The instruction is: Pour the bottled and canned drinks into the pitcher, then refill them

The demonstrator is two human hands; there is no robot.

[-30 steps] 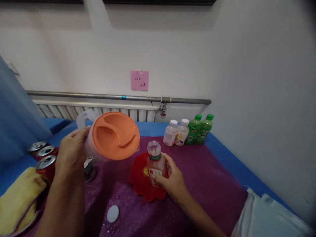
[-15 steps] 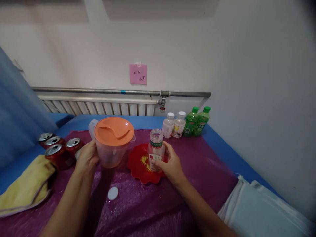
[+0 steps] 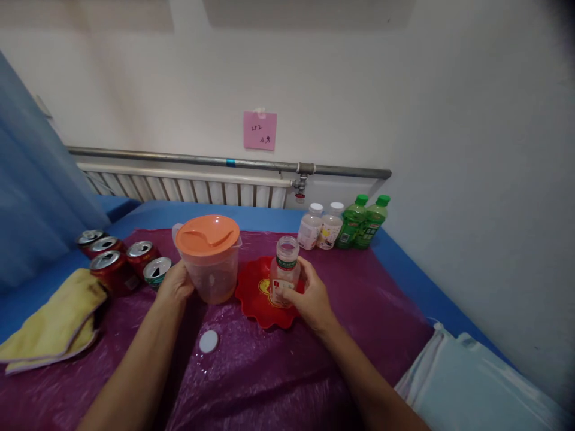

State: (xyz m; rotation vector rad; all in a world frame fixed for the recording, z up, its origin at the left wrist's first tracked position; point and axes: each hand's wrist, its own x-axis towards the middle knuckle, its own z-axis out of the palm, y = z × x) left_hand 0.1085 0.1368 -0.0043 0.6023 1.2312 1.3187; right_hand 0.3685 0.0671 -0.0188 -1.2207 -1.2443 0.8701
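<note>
My left hand (image 3: 177,284) is closed round the handle side of a clear plastic pitcher (image 3: 213,278) with an orange lid (image 3: 208,234). Little liquid shows in it, low near the bottom. In my right hand (image 3: 312,296) is an uncapped clear bottle (image 3: 285,272) with a green neck band and a pale label, held upright over a red scalloped plate (image 3: 256,308) with yellow figures. Whether the bottle touches the plate I cannot tell. A white cap (image 3: 209,341) lies on the purple plastic sheet (image 3: 251,377) in front of the pitcher.
Several opened drink cans (image 3: 112,272) stand at the left beside a folded yellow cloth (image 3: 56,323). Two white-capped bottles (image 3: 309,227) and two green bottles (image 3: 353,224) line the back right. A pale folded sheet (image 3: 476,383) lies front right; a radiator (image 3: 202,188) runs along the wall.
The pitcher has come down and looks more upright, its lid now seen at a flatter angle. The bottle stays in my right hand above the plate. The whole view has shifted slightly.
</note>
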